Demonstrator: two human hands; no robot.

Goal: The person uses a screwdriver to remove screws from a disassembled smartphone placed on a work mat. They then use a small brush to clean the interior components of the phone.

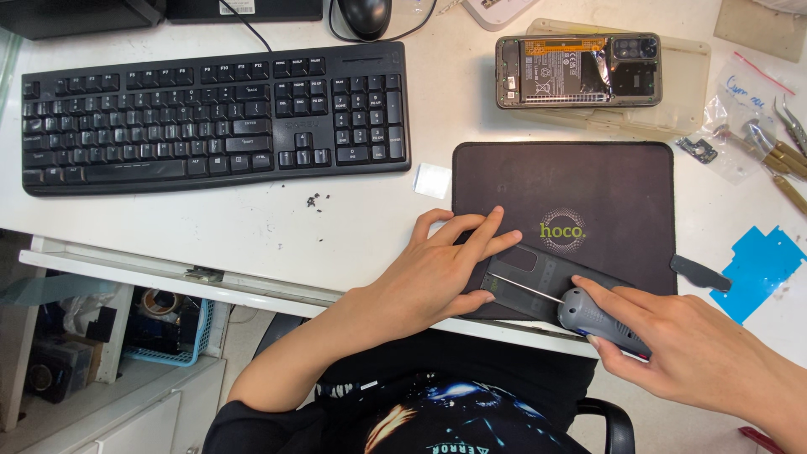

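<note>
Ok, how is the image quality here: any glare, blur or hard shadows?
Head view: sharp and evenly lit; left hand and right hand show no motion blur; soft shadows only; mild glare on the opened phone; keyboard bows slightly from lens distortion.

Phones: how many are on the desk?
2. An opened phone, insides showing, lies on a tray at the top right. A dark phone lies on the mat under the left hand. Others may be hidden.

Head view | my left hand (pixel 441 269) presses flat on a dark phone back cover (pixel 538 282) lying on the black mat (pixel 563 181) | my right hand (pixel 689 353) grips a grey-handled screwdriver (pixel 588 318), tip on the cover | keyboard (pixel 214 118) upper left, opened phone (pixel 578 70) above the mat
</note>
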